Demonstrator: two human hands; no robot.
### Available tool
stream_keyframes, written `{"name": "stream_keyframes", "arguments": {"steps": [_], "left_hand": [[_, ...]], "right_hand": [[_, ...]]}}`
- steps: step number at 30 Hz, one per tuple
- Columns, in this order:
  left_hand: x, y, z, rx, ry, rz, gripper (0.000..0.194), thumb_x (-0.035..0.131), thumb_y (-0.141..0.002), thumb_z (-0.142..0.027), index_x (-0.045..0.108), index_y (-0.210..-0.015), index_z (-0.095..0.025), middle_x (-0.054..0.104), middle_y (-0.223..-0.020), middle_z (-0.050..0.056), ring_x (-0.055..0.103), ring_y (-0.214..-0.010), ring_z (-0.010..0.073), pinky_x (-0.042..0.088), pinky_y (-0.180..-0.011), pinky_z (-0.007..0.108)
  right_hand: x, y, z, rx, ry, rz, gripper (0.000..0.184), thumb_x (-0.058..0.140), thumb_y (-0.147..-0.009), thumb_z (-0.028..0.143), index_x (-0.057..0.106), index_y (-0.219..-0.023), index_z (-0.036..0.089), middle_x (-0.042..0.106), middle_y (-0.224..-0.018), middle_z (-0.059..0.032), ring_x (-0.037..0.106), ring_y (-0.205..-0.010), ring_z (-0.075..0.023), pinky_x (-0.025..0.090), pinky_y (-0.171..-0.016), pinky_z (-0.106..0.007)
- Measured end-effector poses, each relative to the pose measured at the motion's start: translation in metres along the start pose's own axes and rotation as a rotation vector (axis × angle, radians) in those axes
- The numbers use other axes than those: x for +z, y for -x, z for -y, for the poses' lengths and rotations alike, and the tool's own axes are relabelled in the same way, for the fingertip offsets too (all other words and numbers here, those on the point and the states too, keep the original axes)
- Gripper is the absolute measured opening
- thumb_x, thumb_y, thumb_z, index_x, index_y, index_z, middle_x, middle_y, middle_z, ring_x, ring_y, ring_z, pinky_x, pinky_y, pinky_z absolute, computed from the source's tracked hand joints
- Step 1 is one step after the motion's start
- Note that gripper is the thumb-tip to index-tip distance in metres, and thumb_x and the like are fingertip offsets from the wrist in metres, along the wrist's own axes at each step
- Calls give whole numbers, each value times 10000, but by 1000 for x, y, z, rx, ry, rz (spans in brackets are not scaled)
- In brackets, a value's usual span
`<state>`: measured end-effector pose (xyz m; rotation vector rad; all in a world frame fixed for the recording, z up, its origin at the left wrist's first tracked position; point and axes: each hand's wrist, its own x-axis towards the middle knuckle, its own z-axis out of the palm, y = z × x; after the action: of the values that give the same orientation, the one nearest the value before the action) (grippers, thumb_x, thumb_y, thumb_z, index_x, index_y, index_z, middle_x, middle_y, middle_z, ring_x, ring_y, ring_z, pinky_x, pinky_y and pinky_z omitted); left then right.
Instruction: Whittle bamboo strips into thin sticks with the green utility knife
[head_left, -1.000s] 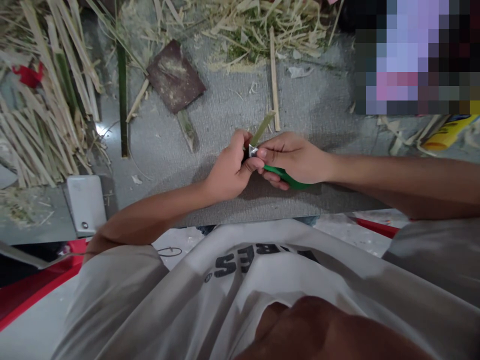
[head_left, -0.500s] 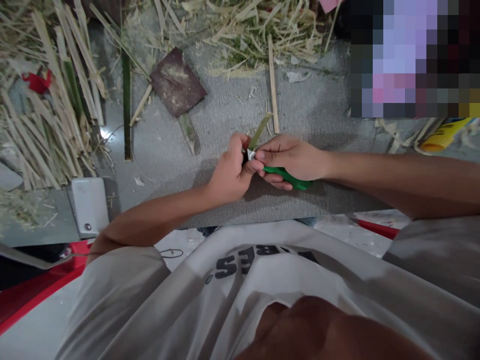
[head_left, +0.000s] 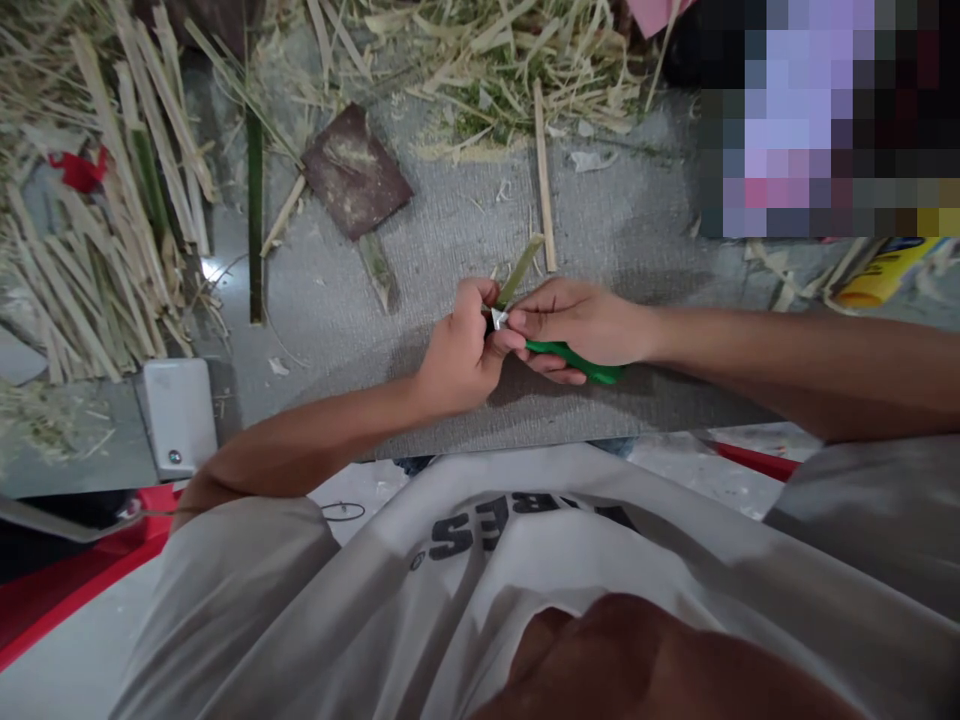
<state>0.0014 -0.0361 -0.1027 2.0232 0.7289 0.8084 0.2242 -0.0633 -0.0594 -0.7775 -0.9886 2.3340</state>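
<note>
A green-handled utility knife (head_left: 574, 358) lies in my right hand (head_left: 585, 320), its fingers curled round the handle and its thumb close to the metal tip. My left hand (head_left: 465, 350) is closed at the blade end, gripping a thin green bamboo strip (head_left: 523, 270) that slants up and to the right between the hands. The left thumb rests beside the knife's tip. The lower part of the strip is hidden by the fingers, so its exact contact with the blade cannot be made out. Both hands are just above the grey tabletop (head_left: 442, 240), near its front edge.
Split bamboo sticks (head_left: 97, 260) are heaped at the left, by a white phone-like device (head_left: 180, 410). Shavings (head_left: 525, 70) cover the back. A brown square piece (head_left: 358, 175) and a pale stick (head_left: 544, 180) lie ahead. A yellow tube (head_left: 885, 275) is at right.
Very little differs. The whole view has shifted slightly, and the knife's metal tip and the strip sit at nearly the same place between the hands.
</note>
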Motion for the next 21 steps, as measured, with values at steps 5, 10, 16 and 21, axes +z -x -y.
{"name": "stream_keyframes", "arguments": {"steps": [5,10,16,21], "left_hand": [[1,-3,3,-42,16,-33,531,497,-1127,-796,427,-1184,-273,570,-849,-30,587,-678,156,447,-637,352],[0,-4,5,47,71,-3,496,539,-1138,-751,427,-1231,-277,505,-839,-49,539,-617,135,401,-569,334],[-4,-4,6,65,21,15,495,504,-1143,-756,428,-1243,-277,570,-940,-13,598,-681,148,442,-586,332],[-5,-1,4,18,-4,93,556,462,-1130,-802,441,-1272,-265,655,-985,13,636,-698,170,469,-607,344]], "right_hand": [[10,0,-9,-125,31,-188,547,774,-1115,638,556,-893,188,509,-627,57,499,-428,-79,455,-380,-184],[-2,-1,-1,60,22,32,536,753,-1132,611,581,-874,174,489,-572,65,509,-382,-94,392,-339,-177],[-10,-1,5,120,-11,62,536,817,-1078,621,602,-873,175,507,-565,55,498,-369,-100,404,-335,-189],[-13,0,6,163,17,89,509,781,-1118,591,614,-880,173,491,-575,53,470,-376,-86,426,-351,-192]]}}
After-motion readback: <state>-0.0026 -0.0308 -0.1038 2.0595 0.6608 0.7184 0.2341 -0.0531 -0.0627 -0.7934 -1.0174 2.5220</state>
